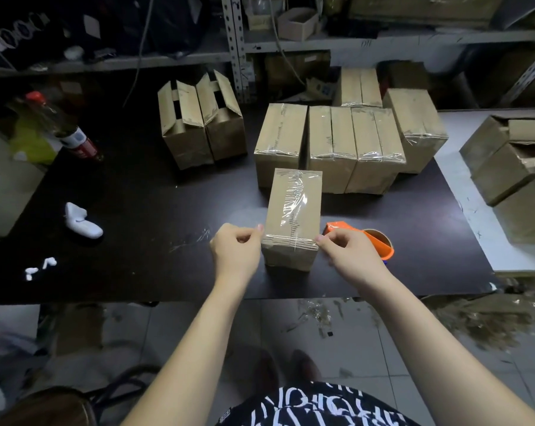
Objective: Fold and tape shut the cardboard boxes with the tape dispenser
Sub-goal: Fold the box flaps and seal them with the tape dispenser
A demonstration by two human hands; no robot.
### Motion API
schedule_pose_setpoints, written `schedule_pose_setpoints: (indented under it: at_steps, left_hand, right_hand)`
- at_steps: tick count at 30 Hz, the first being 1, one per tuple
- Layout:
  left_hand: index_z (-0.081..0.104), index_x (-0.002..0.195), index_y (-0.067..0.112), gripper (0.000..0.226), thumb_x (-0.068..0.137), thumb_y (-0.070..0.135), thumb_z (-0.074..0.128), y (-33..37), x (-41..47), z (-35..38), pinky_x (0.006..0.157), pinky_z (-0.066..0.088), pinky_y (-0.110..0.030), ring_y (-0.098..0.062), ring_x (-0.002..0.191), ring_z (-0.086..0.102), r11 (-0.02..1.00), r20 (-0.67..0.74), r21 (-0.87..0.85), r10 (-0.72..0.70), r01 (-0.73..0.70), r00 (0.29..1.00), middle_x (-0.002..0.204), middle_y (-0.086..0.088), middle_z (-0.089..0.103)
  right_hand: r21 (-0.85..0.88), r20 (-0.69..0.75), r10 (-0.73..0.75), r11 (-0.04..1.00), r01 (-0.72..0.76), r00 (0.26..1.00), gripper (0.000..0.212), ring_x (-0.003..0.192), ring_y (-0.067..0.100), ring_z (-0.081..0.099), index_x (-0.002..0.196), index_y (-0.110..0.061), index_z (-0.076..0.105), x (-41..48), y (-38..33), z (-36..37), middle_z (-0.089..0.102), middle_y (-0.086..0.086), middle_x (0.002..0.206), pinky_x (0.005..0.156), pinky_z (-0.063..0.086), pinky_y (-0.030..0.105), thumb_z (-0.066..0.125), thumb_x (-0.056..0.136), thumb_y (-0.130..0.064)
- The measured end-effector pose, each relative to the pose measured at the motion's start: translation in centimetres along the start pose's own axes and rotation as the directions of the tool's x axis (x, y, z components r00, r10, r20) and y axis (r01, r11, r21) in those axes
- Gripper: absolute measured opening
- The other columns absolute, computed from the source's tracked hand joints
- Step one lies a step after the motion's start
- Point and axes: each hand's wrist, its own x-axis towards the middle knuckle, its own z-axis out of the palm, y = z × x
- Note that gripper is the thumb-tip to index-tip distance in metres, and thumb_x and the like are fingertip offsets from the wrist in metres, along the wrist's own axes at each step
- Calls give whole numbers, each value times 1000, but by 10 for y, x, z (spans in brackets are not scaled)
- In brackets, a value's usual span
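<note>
- The cardboard box [294, 210] being worked on stands on the dark table [168, 195], its near end between the person's two hands.
- The left hand [235, 250] has its fingers curled in and its thumb tip on the box's near left top corner. The right hand [349, 256] meets the near right corner the same way. Whether they pinch the tape's edge or only press it, I cannot tell.
- A strip of clear tape [295, 204] runs along the box's top seam and looks wrinkled towards the middle.
- The orange tape dispenser [380, 244] lies just right of the box, partly behind the right hand.
- Risks:
  - Rubbed down unevenly, the wrinkles could set into creases and leave the seam poorly stuck.
  - The tape end folded over the near face may lift if the corners are not pressed firmly.
  - A sweep of the right wrist could knock the dispenser.
  - A push forward would drive the box into the taped boxes [330, 139] just behind it.
- Hard to see:
  - The dispenser's blade and roll are mostly covered.
  - The box's far face is hidden.
  - The tape's end on the near face is too faint to trace.
- Open-flapped boxes [198, 118] wait behind the box and to its left.
</note>
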Motion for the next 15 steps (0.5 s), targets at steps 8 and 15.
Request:
schedule_pose_setpoints:
  at_steps: [8,15]
  left_hand:
    - [74,73,6,35,95,34,70,-6,-13,16,71,54,-39,-24,65,47,999,-28,-25,-42,41,999,60,-10,57]
    - [49,66,12,43,95,33,71,-10,-9,22,67,46,-29,-15,70,39,986,-18,-86,-148,146,989,70,16,45]
  right_hand:
    - [15,-36,31,999,-31,999,23,87,19,75,81,-20,75,8,10,3,77,-2,79,85,62,51,69,99,-32]
    - [87,-78,102,992,-95,992,18,81,20,77,80,-21,80,17,12,6,78,-5,77,84,63,52,76,93,-32]
